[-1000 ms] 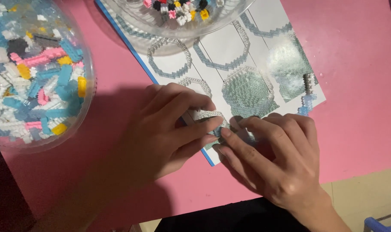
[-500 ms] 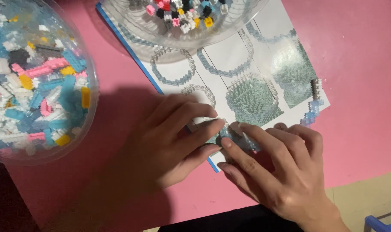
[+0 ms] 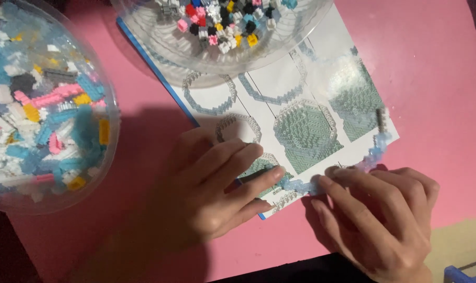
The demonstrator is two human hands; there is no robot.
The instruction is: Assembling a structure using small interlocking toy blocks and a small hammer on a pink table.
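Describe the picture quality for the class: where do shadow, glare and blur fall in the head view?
Head view: both hands cast a dark shadow on the pink table below the left hand; glare washes out the instruction sheet near the clear bowl; the brick tub at left is soft and out of focus; the pale blue brick chain by the right hand is slightly blurred.

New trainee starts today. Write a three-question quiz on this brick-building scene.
1. True or false: both hands press a curved chain of pale translucent blue bricks onto the printed instruction sheet.
2. Which clear plastic bowl lies partly on that sheet: A, the left one, or B, the top one?
3. What colour is the table?

Key: 1 true: left hand and right hand both touch it. 2 B. 3 pink.
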